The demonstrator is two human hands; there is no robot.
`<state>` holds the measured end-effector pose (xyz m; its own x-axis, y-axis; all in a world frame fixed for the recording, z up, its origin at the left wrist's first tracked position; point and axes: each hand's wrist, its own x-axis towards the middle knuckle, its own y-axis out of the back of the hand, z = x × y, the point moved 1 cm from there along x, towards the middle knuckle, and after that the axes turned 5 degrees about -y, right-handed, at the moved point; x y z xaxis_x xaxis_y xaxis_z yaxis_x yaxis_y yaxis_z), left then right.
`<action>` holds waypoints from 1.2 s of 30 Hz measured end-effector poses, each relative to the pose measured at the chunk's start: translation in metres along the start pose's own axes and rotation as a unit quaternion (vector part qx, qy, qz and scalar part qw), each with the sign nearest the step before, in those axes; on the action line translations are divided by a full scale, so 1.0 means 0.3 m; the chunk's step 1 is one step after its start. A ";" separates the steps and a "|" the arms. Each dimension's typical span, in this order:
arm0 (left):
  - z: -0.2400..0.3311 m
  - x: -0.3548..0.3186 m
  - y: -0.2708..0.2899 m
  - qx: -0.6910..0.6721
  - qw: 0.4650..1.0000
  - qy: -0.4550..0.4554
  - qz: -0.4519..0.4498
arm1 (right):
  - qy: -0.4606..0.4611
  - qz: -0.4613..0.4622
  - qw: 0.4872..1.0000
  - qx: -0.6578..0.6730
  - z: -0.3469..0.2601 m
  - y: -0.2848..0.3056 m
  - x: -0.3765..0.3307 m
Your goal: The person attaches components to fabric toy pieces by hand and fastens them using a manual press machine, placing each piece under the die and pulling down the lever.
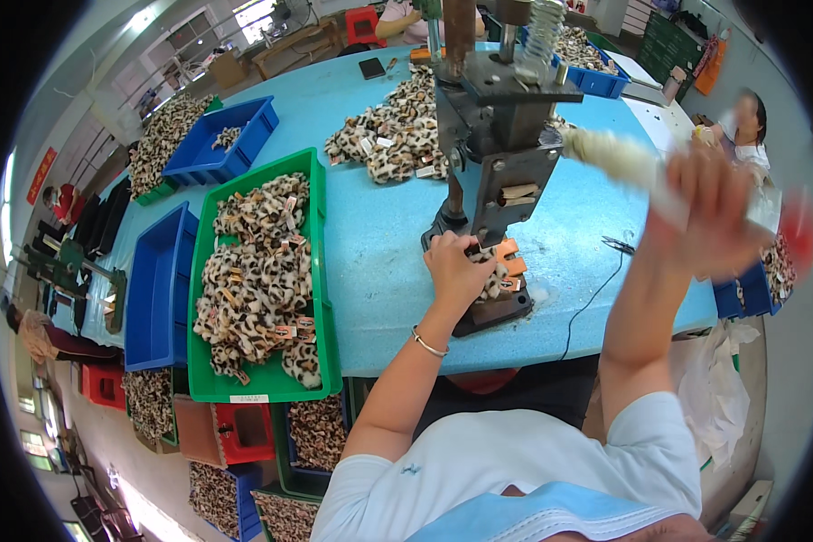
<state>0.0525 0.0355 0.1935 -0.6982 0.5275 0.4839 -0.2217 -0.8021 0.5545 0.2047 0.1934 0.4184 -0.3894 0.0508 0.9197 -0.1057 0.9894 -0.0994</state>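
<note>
A dark metal hand press [506, 135] stands on the table before me. At its base, my left hand [458, 269] has its fingers closed on a small leopard-print plush piece [493, 285], which carries a small tag. An orange block [511, 256] sits beside the piece, under the press head. My right hand [715, 210] is raised at the right, smeared by motion, and wrapped round the press lever [610, 157], which is covered in pale wrapping. Beyond that hand is a blurred red shape [797, 230].
A green tray [320, 271] of spotted plush pieces stands at the left, with blue bins [160, 289] beside it. Behind the press lies a loose plush pile [388, 131]. Small snips [618, 245] with a black cord rest to the right. Other people sit farther off.
</note>
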 end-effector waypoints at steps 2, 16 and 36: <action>-0.031 -0.014 0.011 0.014 1.000 0.011 -0.021 | -0.006 0.098 0.991 -0.086 -0.019 -0.102 -0.059; -0.115 -0.097 0.178 0.044 0.994 0.097 -0.034 | -0.163 0.378 0.858 -0.307 0.316 0.107 -0.003; 0.067 -0.142 0.168 -0.526 0.820 0.200 -0.108 | -0.448 0.227 0.832 -0.236 0.362 -0.231 -0.670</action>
<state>0.0848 -0.0218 0.2144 -0.6866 0.7232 0.0740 -0.6865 -0.6115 -0.3935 0.1911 0.1000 0.1992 -0.8389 0.5221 0.1539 0.5278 0.8494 -0.0046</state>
